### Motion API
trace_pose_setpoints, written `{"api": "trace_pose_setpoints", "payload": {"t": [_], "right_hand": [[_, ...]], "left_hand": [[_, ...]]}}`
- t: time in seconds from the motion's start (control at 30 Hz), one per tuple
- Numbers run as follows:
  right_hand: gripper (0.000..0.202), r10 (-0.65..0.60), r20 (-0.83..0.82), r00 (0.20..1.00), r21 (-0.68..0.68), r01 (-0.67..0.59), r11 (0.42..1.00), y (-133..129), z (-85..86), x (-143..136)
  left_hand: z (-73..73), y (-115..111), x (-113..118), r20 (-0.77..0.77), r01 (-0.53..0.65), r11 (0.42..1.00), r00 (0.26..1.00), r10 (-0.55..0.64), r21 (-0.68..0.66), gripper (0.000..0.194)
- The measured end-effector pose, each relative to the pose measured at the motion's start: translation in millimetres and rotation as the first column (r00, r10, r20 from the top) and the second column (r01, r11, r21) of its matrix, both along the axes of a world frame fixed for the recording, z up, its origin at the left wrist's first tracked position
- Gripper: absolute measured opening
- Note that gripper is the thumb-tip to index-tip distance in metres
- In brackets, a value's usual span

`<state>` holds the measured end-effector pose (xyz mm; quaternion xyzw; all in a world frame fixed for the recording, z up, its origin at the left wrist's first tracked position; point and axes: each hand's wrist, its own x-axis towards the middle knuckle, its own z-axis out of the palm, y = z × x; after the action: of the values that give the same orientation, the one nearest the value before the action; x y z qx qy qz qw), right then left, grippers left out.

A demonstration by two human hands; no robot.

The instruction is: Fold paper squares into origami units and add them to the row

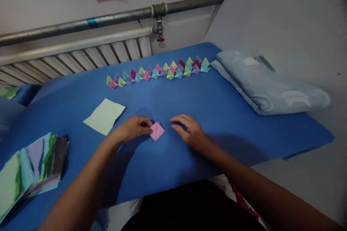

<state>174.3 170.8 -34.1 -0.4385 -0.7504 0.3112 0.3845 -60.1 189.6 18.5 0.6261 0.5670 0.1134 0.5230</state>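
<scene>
A small folded pink paper square (157,131), turned like a diamond with a crease down its middle, is at the centre of the blue surface (162,166). My left hand (137,127) pinches its left corner between thumb and fingers. To the right of the paper, apart from it, my right hand (191,131) is held with thumb and fingers parted and nothing between them. A pale green paper sheet (105,116) lies flat to the left of my left hand.
Folded paper pieces (170,75) in several colours stand in rows at the back. A fanned stack of coloured paper (35,166) is at the lower left. A folded light-blue blanket (271,86) lies at the right, and a radiator (81,56) runs behind.
</scene>
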Motion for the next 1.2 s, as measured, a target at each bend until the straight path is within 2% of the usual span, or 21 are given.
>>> {"api": "trace_pose_setpoints", "payload": {"t": [0.07, 0.13, 0.2, 0.27, 0.37, 0.43, 0.53, 0.6, 0.67, 0.73, 0.83, 0.9, 0.97, 1.03, 1.2], "right_hand": [[0.019, -0.060, -0.120, 0.991, -0.194, 0.036, 0.980, -2, 4.8, -7], [0.028, -0.098, -0.240, 0.966, -0.364, 0.004, 0.931, -4, 9.8, -16], [0.030, -0.115, -0.345, 0.932, -0.471, -0.066, 0.880, -4, 13.8, -27], [0.025, -0.106, -0.412, 0.905, -0.511, -0.133, 0.849, -4, 16.1, -36], [0.016, -0.094, -0.422, 0.902, -0.477, -0.132, 0.869, -3, 15.3, -45], [0.014, -0.088, -0.383, 0.920, -0.421, -0.089, 0.903, -4, 13.4, -45], [0.018, -0.050, -0.251, 0.967, -0.284, -0.025, 0.958, -4, 12.3, -41], [0.021, -0.017, -0.132, 0.991, -0.126, 0.000, 0.992, -3, 13.9, -36], [0.021, 0.030, -0.029, 0.999, 0.067, -0.028, 0.997, 1, 16.4, -31], [0.018, 0.091, 0.075, 0.993, 0.254, -0.107, 0.961, 7, 18.1, -27], [0.016, 0.076, 0.284, 0.956, 0.460, -0.205, 0.864, 20, 16.6, -21], [0.017, 0.015, 0.397, 0.918, 0.541, -0.247, 0.804, 26, 12.8, -19], [0.019, -0.013, 0.463, 0.886, 0.580, -0.292, 0.760, 30, 8.0, -19], [0.021, -0.001, 0.513, 0.858, 0.577, -0.344, 0.741, 31, 3.7, -19], [0.018, 0.144, 0.629, 0.764, 0.434, -0.498, 0.751, 26, 1.2, -16]], "left_hand": [[-3.3, -10, -1, 0.182, -0.221, 0.975, 0.958, 0.223, -0.035, 0.022], [-6.1, -18, 2, 0.315, -0.386, 0.920, 0.867, 0.387, -0.066, 0.024], [-8.6, -26, 9, 0.419, -0.458, 0.885, 0.791, 0.447, -0.080, 0.022], [-11.4, -31, 16, 0.488, -0.489, 0.869, 0.741, 0.461, -0.078, 0.020], [-15.5, -35, 24, 0.523, -0.500, 0.864, 0.720, 0.455, -0.064, 0.017], [-16.3, -36, 25, 0.505, -0.468, 0.884, 0.758, 0.413, -0.021, 0.015], [-10.7, -34, 21, 0.420, -0.376, 0.920, 0.857, 0.299, 0.112, 0.015], [-3.6, -31, 17, 0.325, -0.292, 0.928, 0.922, 0.209, 0.230, 0.014], [2.0, -28, 14, 0.198, -0.181, 0.908, 0.974, 0.111, 0.378, 0.010], [1.8, -25, 13, 0.028, -0.047, 0.819, 0.999, 0.037, 0.571, 0.007], [-11.9, -19, 15, -0.229, 0.160, 0.565, 0.972, 0.053, 0.809, 0.007], [-25.3, -18, 18, -0.331, 0.260, 0.414, 0.938, 0.106, 0.872, 0.008], [-36.7, -19, 20, -0.394, 0.331, 0.330, 0.907, 0.147, 0.884, 0.012], [-43.3, -24, 23, -0.439, 0.377, 0.313, 0.884, 0.158, 0.872, 0.014], [-44.9, -42, 22, -0.442, 0.371, 0.377, 0.889, 0.118, 0.849, 0.015]]}}
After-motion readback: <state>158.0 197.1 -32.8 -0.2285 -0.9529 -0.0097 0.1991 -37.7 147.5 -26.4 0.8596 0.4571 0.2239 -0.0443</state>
